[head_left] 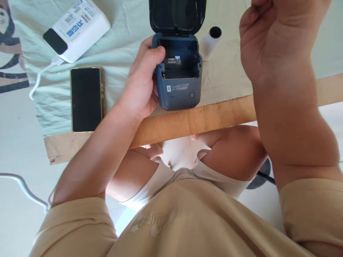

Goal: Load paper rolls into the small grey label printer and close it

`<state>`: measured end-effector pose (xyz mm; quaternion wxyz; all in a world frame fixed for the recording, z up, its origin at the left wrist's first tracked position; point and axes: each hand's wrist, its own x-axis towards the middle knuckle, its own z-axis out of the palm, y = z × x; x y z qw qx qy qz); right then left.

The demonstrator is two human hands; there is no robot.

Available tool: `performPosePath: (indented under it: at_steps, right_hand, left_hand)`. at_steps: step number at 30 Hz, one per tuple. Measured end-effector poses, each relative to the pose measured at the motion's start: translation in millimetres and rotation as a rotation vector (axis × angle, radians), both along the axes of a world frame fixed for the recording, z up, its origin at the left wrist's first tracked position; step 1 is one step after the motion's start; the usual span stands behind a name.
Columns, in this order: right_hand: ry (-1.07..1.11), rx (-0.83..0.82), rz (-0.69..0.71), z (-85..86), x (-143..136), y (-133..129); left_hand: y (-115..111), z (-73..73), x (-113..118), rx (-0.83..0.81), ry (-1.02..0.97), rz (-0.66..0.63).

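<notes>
A dark blue label printer point(180, 93) sits near the table's front edge with its black lid point(177, 16) swung up. Its inner bay shows a small printed sticker and no roll. My left hand point(146, 76) is wrapped round the printer's left side, the thumb over the rim of the bay. Higher up on the right, my right hand point(264, 39) is lifted apart from the printer, its fingers curled in and partly cut off by the frame's top edge. Whatever it may hold is hidden. Just right of the printer is a white cylinder point(209, 46) with a dark ribbed end.
A phone point(86, 100) with a dark screen lies left of my left forearm. Behind it is a white power bank point(80, 30) with a plugged-in white cable point(40, 73). Pale green cloth point(120, 39) covers the table, whose wooden edge point(198, 119) runs above my knees.
</notes>
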<state>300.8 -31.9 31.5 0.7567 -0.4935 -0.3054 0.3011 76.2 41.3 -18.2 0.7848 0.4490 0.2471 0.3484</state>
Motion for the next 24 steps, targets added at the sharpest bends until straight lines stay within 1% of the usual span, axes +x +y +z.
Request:
performPosePath:
  at_steps: [2,3,4,5,6,8,9,11,13,15,16,19,21,24]
  right_hand:
    - [0.078,0.097,0.04,-1.6,-8,-8]
    - [0.109,0.148,0.042,-4.8,-13,-11]
    - [0.132,0.164,0.057,-8.6,-18,-13]
    - [0.164,0.15,0.073,-12.5,-24,-15]
    - [0.174,0.117,0.118,-15.8,-29,-18]
    - [0.153,0.071,0.245,-19.4,-41,-24]
    - [0.13,0.071,0.308,-19.5,-46,-29]
    - [0.1,0.084,0.407,-17.0,-56,-40]
    - [0.099,0.055,0.485,-12.8,-67,-52]
    - [0.117,0.031,0.516,-10.4,-78,-62]
    - [0.12,0.024,0.507,-10.9,-83,-65]
    - [0.089,-0.003,0.454,-19.5,-95,-74]
    - [0.027,-0.004,0.454,-28.8,-96,-78]
    - [-0.068,0.049,0.505,-39.4,-85,-78]
  left_hand:
    - [-10,10.7,-8,-0.03,0.032,0.009]
    - [-16,15.1,-13,-0.057,0.063,0.041]
    - [-23,18.0,-18,-0.05,0.07,0.056]
    - [-30,19.2,-23,-0.039,0.072,0.084]
    - [-38,18.8,-27,-0.03,0.077,0.123]
    - [-52,14.1,-35,-0.044,0.1,0.161]
    - [-59,10.9,-37,-0.059,0.114,0.224]
    - [-71,4.4,-42,-0.085,0.146,0.246]
    - [-81,-2.3,-45,-0.092,0.183,0.239]
    - [-88,-9.9,-49,-0.042,0.155,0.202]
    - [-91,-14.1,-51,-0.003,0.118,0.174]
    - [-92,-24.6,-57,0.086,-0.001,0.137]
    - [-89,-27.4,-61,0.082,-0.017,0.128]
    - [-82,-26.0,-63,-0.003,-0.005,0.065]
